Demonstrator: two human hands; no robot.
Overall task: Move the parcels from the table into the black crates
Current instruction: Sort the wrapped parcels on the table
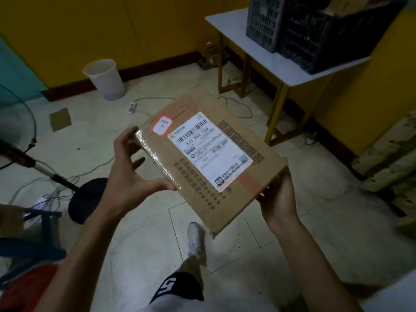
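While both hands hold it up over the tiled floor (304, 221), the flat cardboard parcel (254, 176) sits at the middle of the view, well apart from the table (258, 48) at 1 o'clock. Its long axis runs from roughly 10 o'clock to 4 o'clock, broad face up towards the camera. One short end points to the far left and the other to the near right. A white shipping label (209, 152) lies lengthwise along that same axis, and a small red-bordered sticker (162, 125) sits at the label's 10 o'clock end.

On the taped long edge at 9 o'clock, the left hand (132, 174) grips the parcel. The forefinger is hooked at the far corner, the thumb is pressed against the edge nearer the person, and the other fingers are curled beneath. The right hand (279, 199) is under the opposite long edge at 4 o'clock, palm up against the cardboard. Its fingers are hidden below the parcel, so I cannot tell how far they are curled.

Two black crates (326, 37) stand side by side on the white-topped table, touching. A white waste bin (104, 79) stands against the yellow wall at 10 o'clock, with a power strip (131, 108) on the floor just beside it. At 8 o'clock is the round base of a fan stand (87, 199), and at 6 o'clock a white shoe (195, 239).
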